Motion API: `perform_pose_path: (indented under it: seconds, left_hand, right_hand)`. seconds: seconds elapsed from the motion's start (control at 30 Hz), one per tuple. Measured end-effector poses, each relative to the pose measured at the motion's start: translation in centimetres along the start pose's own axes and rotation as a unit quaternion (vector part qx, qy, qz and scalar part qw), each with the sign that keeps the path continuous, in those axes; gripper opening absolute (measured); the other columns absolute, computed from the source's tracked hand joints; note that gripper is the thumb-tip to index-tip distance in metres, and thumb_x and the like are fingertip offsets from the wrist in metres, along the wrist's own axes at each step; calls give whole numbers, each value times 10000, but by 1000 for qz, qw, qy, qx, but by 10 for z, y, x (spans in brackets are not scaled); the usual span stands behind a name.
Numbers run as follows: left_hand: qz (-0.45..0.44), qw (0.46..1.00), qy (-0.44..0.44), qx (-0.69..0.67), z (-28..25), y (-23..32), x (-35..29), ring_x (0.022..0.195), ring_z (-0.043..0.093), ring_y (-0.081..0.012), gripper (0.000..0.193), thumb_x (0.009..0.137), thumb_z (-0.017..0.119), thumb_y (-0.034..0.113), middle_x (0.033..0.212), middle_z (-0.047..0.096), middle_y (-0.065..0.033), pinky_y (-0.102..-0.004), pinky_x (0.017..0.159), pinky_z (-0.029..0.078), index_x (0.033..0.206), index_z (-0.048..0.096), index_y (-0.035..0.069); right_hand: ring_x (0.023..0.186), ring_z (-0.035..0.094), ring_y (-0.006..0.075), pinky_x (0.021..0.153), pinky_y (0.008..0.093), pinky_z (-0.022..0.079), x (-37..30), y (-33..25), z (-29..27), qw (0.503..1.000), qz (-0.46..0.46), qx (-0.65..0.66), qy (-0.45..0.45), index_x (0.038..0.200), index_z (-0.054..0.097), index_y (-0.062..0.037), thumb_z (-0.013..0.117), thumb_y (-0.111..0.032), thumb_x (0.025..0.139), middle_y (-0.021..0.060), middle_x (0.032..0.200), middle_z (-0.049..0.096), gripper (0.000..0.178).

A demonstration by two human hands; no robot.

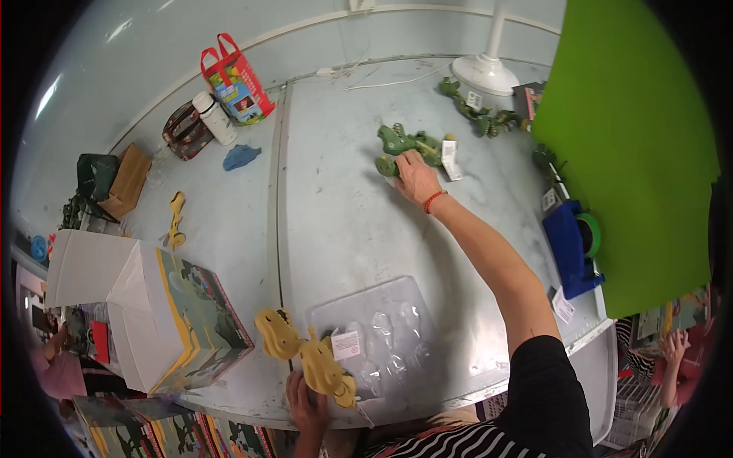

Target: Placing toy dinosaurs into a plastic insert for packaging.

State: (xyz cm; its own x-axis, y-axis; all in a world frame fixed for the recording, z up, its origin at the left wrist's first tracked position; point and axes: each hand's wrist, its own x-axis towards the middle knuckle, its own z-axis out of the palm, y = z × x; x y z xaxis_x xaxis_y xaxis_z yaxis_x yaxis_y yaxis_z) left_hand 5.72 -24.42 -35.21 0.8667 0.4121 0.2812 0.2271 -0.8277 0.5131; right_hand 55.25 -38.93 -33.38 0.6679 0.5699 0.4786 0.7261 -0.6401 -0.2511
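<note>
Table (343, 221), one: pale marbled top, scuffed, dark seam (279, 198) left of centre. One o'clock: green toy dinosaur (395, 141), the person's right hand (418, 182) closed on it. Seven: yellow toy dinosaur (321, 362) against the left hand (307, 406), whose grip is largely hidden and cannot be told. Six: clear plastic tray (336, 311). Eight: open carton (134, 278). Eleven: red bag (243, 91) near the pale wall (290, 27). Three: blue tape dispenser (565, 248), green sheet (630, 168).
</note>
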Motion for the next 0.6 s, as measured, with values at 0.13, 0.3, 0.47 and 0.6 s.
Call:
perform_pose_path:
  seconds: [0.13,0.3,0.47,0.6]
  left_hand:
    - [18,999,31,3,3,-14,-12,1153,436,-421,370,794,598,88,1209,485,-215,-482,976,346,1129,489,-25]
    - [34,992,120,-10,-6,3,-2,1173,432,-407,324,834,538,85,1231,472,-224,-465,980,345,1129,481,-33]
    - [300,936,163,-80,-72,133,-9,1218,394,-382,383,812,568,58,1242,437,-250,-471,1000,331,1165,452,-36]
    - [-29,842,-9,-538,-33,213,6,1196,438,-316,546,741,652,15,1236,464,-198,-417,965,385,1226,402,-18]
  right_hand:
    - [743,619,241,640,326,503,-9,-24,-77,914,255,301,93,1006,526,-54,645,-273,818,126,870,607,312]
    - [780,628,215,685,337,537,-71,14,-134,510,322,782,155,986,536,-36,570,-356,888,89,835,617,336]
    - [804,608,202,708,332,533,-154,-37,-212,504,303,806,73,990,524,-59,499,-370,923,65,846,599,319]
    - [818,618,193,669,309,532,-216,-95,-227,476,288,830,44,1005,509,-65,447,-372,946,66,876,598,319]
